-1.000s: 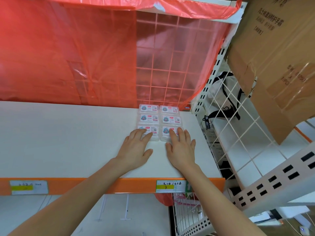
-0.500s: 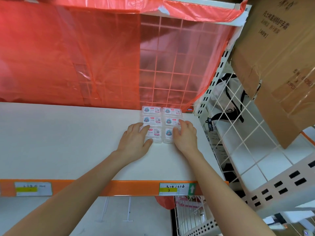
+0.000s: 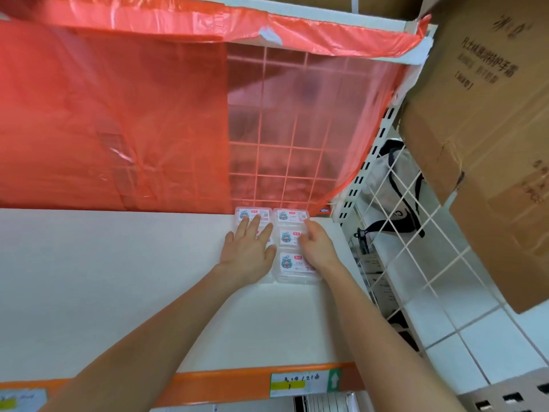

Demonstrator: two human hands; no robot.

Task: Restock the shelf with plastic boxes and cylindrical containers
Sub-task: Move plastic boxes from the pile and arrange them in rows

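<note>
Six boxes (image 3: 289,264) in two columns of three, packed edge to edge in the back right corner of the shelf (image 3: 118,278), hard against the red sheet (image 3: 118,114) and the wire grid (image 3: 282,159) behind it. Long axis of the block front to back, straight away from the person; each box lying with its own long side left to right, label up. Left hand (image 3: 251,251) laid flat on the left column, fingers straight and slightly spread, tips on the rearmost box, palm hiding the two nearer ones. Right hand (image 3: 316,248) at the outer edge of the right column, level with the middle box, fingers loosely curled, tips reaching the rear box; impossible to tell whether pinching a rim or only nudging it. Both hands directly at the block, left over it, right beside it, neither clearly nearer. Probably squaring the block into the corner, judging by the pose. No room behind or to the right; free shelf only leftward and toward the front edge with its label (image 3: 300,382). Next stock likely to go left of the left column or in front of the block, more readily reached by the left hand. No cylindrical containers in view. Carton (image 3: 481,129) at upper right, well apart from the hands.
</note>
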